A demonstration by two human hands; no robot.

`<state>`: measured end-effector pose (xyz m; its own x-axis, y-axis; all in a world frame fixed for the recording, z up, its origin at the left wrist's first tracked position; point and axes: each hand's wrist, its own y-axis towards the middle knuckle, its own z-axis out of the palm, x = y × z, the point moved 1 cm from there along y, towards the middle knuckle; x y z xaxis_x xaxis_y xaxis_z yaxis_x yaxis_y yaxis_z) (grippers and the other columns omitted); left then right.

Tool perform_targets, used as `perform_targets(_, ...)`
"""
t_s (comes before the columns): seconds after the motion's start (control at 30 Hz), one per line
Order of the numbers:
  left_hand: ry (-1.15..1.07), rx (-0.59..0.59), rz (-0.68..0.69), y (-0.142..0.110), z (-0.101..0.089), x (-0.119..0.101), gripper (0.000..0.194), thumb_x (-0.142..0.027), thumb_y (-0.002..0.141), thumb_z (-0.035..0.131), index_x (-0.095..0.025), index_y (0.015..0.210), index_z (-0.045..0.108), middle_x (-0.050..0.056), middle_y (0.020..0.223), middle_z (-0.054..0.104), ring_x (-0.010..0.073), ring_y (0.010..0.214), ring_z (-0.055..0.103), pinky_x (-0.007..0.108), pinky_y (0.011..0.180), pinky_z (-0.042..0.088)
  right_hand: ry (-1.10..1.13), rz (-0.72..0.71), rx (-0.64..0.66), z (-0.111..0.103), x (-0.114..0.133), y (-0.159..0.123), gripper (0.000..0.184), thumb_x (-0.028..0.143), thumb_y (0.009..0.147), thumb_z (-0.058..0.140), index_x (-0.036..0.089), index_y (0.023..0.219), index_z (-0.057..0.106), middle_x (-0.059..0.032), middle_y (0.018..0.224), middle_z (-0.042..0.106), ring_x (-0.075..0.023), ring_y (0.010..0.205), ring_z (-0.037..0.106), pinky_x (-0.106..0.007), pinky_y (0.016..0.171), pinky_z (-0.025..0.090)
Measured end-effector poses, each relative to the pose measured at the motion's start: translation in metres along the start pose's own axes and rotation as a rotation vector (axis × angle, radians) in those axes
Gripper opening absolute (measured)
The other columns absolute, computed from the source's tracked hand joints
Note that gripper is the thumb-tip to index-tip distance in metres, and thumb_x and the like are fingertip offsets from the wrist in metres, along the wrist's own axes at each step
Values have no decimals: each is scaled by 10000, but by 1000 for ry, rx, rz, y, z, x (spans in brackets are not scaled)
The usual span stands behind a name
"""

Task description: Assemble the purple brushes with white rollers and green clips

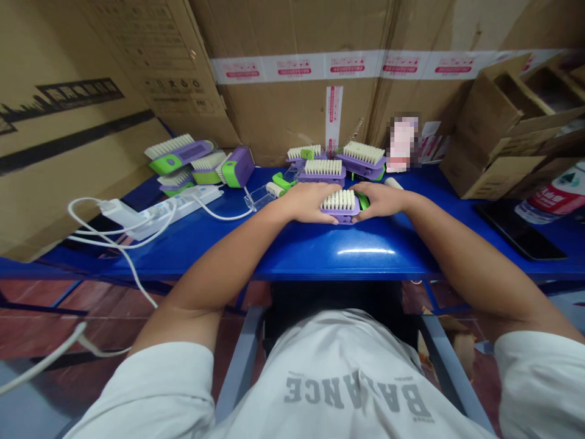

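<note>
We are wearing a white T-shirt (pixel 342 353) with loose short sleeves (pixel 169 378), and its front is showing grey block lettering (pixel 356 393), partly creased, apparently reading BALANCE, with tiny print (pixel 423 419) beside it.

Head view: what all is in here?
Held brush: one, purple and white, centre
Other brushes: about seven, purple, white, green, back
Green part: one, green, centre
Power strip: one, white, left
Cables: several, white, left
Table: one, blue, centre
Big cartons: several, brown, back, left
Small cartons: several, brown, right
Phone: one, black, right
Bottle: one, clear, right
Pixelated item: one, pink, back
Floor: one, red, below
Shirt: one, white, bottom
Left hand, right hand: one each, bare, centre
</note>
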<state>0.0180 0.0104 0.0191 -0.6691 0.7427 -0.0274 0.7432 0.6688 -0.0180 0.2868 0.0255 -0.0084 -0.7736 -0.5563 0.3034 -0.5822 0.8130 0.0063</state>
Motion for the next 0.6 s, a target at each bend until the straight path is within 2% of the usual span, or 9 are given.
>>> perform_targets(0.33, -18, -10, 10, 1, 2, 2, 943, -695, 981, 797, -259, 1760, 493, 149, 1780, 636, 402, 1603, 652, 504, 1266, 567, 4, 38, 35, -2, 9, -3, 1001, 710, 723, 926, 108, 1495, 718, -257, 1506, 769, -513, 1378, 748, -649, 1254, 569)
perform_targets(0.47, -26, -12, 10, 1, 3, 3, 915, -698, 982, 786, -265, 1740, 513, 142, 1776, 641, 395, 1596, 656, 513, 1275, 565, 4, 41, 48, -3, 10, -3, 1003, 718, 708, 935, 121, 1485, 717, -256, 1514, 763, -520, 1379, 744, -664, 1252, 566)
perform_targets(0.6, -34, -18, 12, 2, 5, 5, 969, -717, 974, 784, -269, 1775, 471, 136, 1785, 631, 394, 1610, 642, 505, 1282, 558, 12, 35, 53, -3, 10, -3, 964, 741, 698, 935, 145, 1429, 733, -241, 1488, 773, -512, 1343, 754, -656, 1225, 581)
